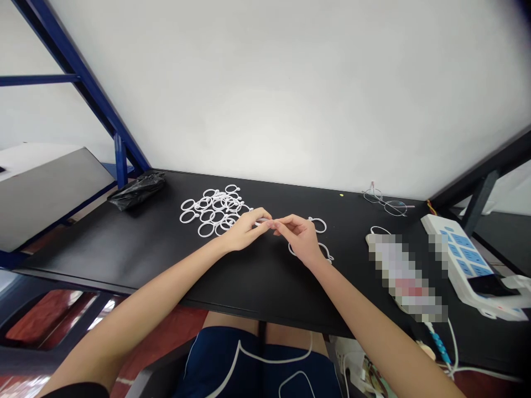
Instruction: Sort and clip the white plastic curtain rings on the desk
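Note:
Between my two hands, just above the black table, is a white plastic ring [261, 221], partly covered by fingers. My left hand [249, 228] is closed round the ring's left side. The fingertips of my right hand [297, 233] pinch at its right end and meet the left fingertips there. Left of my hands lies a loose pile of white rings [219, 202] with small tabs. Several more rings lie beside and under my right hand, one ring [319, 225] just behind it and another ring [327, 252] half hidden by the wrist.
On the black table [257, 287], a crumpled black plastic bag [139, 189] lies at the far left. Eyeglasses [385, 203] rest at the back right. A blurred-out phone-like object [404, 276] with a cable and a white power strip [468, 260] occupy the right side. A white wall [265, 99] stands behind.

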`<action>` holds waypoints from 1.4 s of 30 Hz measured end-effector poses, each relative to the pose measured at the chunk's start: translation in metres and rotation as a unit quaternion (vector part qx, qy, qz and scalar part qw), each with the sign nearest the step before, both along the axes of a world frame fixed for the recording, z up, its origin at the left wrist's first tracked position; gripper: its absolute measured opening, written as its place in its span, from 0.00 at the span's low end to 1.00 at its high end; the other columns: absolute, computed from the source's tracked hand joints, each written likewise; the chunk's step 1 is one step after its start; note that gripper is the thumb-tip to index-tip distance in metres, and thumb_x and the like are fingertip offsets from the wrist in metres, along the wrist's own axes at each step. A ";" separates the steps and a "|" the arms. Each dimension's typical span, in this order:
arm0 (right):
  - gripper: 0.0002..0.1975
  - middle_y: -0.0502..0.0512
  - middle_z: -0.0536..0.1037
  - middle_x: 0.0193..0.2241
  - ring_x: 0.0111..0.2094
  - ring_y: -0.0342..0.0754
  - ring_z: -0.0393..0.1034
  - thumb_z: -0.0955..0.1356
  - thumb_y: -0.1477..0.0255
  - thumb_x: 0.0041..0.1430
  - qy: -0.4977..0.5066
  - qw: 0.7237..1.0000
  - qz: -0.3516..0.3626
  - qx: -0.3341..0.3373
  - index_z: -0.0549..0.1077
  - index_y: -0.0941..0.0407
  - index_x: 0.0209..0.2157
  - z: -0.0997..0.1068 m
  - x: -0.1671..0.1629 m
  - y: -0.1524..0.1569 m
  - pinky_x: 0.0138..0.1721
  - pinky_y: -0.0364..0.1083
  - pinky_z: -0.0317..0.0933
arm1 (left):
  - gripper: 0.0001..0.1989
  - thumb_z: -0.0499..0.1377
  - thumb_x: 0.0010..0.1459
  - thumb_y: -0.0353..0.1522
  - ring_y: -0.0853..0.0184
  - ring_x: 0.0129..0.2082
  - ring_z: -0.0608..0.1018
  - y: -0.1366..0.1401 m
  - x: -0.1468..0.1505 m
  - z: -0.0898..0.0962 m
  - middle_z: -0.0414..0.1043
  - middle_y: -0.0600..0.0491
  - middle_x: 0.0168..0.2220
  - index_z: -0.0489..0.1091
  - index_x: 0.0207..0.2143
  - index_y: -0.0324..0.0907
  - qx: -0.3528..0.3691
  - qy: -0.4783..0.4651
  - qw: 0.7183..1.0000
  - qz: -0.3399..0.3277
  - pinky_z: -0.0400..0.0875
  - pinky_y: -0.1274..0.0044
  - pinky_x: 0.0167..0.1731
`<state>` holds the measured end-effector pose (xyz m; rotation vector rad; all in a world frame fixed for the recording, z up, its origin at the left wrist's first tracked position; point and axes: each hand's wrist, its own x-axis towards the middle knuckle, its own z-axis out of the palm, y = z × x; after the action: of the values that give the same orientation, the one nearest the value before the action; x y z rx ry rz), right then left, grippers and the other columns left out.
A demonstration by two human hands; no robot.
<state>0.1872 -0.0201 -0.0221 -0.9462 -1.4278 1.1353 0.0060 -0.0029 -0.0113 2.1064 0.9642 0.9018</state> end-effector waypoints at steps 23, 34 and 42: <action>0.19 0.67 0.58 0.63 0.58 0.63 0.62 0.63 0.79 0.54 -0.440 0.869 -0.224 0.028 0.71 0.54 0.48 -0.014 0.028 0.016 0.54 0.65 0.55 | 0.16 0.54 0.62 0.40 0.52 0.45 0.71 0.030 -0.037 -0.019 0.72 0.43 0.40 0.69 0.46 0.38 0.226 0.353 0.892 0.166 0.60 0.62 0.49; 0.17 0.60 0.68 0.55 0.40 0.51 0.73 0.62 0.80 0.50 -0.399 0.885 -0.226 0.077 0.73 0.52 0.41 -0.019 0.033 0.021 0.49 0.58 0.63 | 0.20 0.55 0.61 0.44 0.51 0.45 0.71 0.028 -0.035 -0.016 0.72 0.43 0.40 0.68 0.47 0.39 0.227 0.325 0.901 0.176 0.61 0.63 0.47; 0.17 0.61 0.71 0.51 0.30 0.46 0.72 0.62 0.81 0.48 -0.374 0.896 -0.218 0.100 0.74 0.55 0.38 -0.016 0.033 0.021 0.44 0.54 0.67 | 0.20 0.53 0.64 0.43 0.53 0.46 0.71 0.018 -0.024 -0.005 0.71 0.43 0.43 0.66 0.50 0.38 0.241 0.273 0.919 0.151 0.62 0.63 0.48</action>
<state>0.2201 0.0007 -0.0385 -1.5494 -1.7536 0.2654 -0.0184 0.0152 -0.0159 2.7686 1.5039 0.7595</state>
